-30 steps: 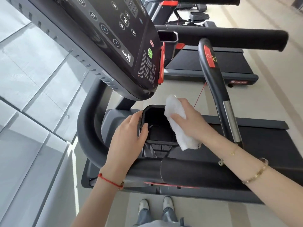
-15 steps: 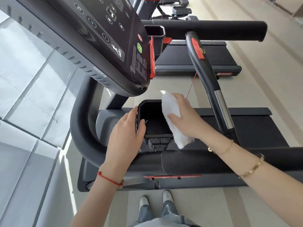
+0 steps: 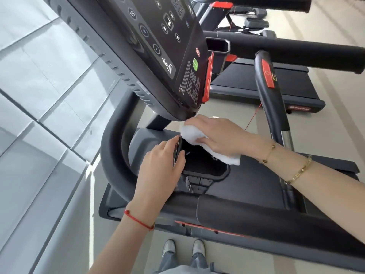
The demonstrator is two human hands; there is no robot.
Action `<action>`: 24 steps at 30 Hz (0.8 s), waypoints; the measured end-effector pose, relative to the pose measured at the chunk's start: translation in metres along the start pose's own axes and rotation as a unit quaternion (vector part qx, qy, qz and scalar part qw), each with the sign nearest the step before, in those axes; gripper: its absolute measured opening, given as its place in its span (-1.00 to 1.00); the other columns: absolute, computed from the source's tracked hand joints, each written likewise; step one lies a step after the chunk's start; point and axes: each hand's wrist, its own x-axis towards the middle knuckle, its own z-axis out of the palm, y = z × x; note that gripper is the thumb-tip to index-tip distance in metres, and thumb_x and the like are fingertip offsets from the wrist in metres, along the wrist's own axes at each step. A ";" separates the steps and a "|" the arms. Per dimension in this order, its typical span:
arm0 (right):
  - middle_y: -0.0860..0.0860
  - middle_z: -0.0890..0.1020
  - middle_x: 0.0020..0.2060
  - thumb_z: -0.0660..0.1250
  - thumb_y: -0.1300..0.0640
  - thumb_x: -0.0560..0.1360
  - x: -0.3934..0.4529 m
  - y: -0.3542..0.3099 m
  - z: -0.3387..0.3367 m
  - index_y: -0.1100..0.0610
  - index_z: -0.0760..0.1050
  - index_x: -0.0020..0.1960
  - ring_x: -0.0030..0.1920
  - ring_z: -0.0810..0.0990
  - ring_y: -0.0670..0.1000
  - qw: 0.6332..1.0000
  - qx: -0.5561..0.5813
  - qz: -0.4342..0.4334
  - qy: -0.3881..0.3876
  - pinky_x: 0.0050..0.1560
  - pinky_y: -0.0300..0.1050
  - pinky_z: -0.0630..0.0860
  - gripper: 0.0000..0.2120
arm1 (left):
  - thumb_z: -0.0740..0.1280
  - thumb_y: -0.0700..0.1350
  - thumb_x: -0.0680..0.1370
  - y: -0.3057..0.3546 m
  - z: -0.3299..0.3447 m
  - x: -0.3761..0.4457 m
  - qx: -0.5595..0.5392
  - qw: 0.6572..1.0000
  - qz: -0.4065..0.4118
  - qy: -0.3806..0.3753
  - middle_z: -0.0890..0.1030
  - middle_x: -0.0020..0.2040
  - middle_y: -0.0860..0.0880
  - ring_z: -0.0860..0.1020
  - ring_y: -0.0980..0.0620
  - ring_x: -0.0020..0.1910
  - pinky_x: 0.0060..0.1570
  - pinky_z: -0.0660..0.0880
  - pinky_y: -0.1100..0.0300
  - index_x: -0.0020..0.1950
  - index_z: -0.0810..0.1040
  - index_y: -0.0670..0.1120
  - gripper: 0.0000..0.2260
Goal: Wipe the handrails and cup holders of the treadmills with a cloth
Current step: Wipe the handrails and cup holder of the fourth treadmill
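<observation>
We see the right hand [image 3: 221, 135] reaching in from the right, fingers laid flat, pressing the white cloth [image 3: 199, 144] onto the far rim of the cup holder [image 3: 205, 167]. The left hand [image 3: 164, 165] clasps the holder's left wall, thumb inside and fingers outside.

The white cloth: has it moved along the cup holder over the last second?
Yes. The white cloth has slid from the cup holder's right rim to its far rim, just under the console, pressed there by the right hand.
</observation>
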 end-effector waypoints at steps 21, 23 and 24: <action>-0.07 0.34 0.06 0.22 0.02 0.59 -0.050 -0.008 0.028 -0.07 0.17 0.39 -0.06 0.44 0.09 0.955 0.178 0.213 0.105 -0.27 -0.17 0.26 -0.58 | 0.24 0.01 0.59 0.000 0.001 -0.002 -0.006 1.000 -0.014 0.018 0.58 0.18 0.06 0.55 0.09 0.13 0.12 0.52 0.16 0.41 0.45 -0.01 -0.62; -0.02 0.46 0.06 0.27 0.03 0.57 -0.030 -0.001 0.014 -0.02 0.28 0.36 0.02 0.48 0.13 0.965 0.169 0.192 0.063 -0.15 -0.08 0.31 -0.62 | 0.25 0.01 0.60 -0.002 0.001 -0.001 -0.007 1.000 -0.008 0.015 0.56 0.18 0.07 0.54 0.09 0.12 0.10 0.49 0.21 0.41 0.44 -0.01 -0.62; -0.03 0.50 0.06 0.31 0.04 0.56 -0.021 0.003 0.006 -0.01 0.34 0.34 0.07 0.49 0.10 0.965 0.188 0.176 0.037 -0.07 -0.08 0.32 -0.63 | 0.25 0.00 0.60 -0.003 0.001 -0.001 -0.009 1.000 -0.004 0.014 0.56 0.18 0.08 0.54 0.10 0.13 0.10 0.45 0.27 0.42 0.43 -0.01 -0.62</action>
